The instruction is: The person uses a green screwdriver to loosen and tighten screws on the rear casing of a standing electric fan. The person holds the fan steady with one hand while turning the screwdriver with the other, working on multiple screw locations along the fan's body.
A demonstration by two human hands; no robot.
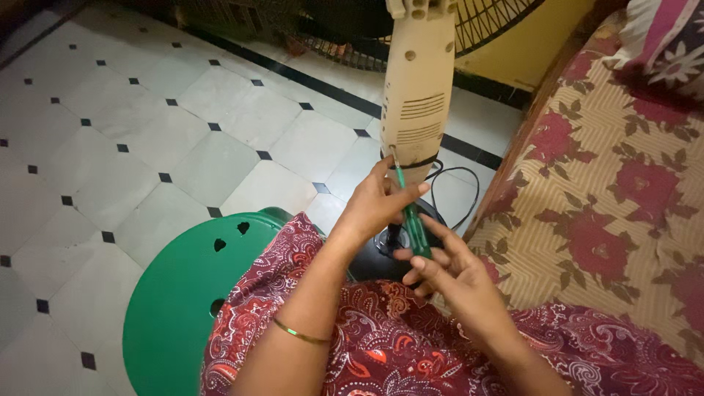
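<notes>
A cream plastic fan column (416, 88) rises in front of me, with vent slits and screw holes on its back. A green-handled screwdriver (411, 214) points up at the column's lower edge, its thin shaft near a black band around the column. My left hand (375, 207) curls around the upper part of the screwdriver's handle. My right hand (446, 270) pinches the lower end of the handle with its fingertips. A thin gold bangle sits on my left forearm.
A round green stool (180, 301) stands at my left knee. The fan's black base and cord (458, 192) lie on the tiled floor (147, 132). A floral-covered bed (616, 205) runs along the right. The fan's wire grille (491, 26) shows at the top.
</notes>
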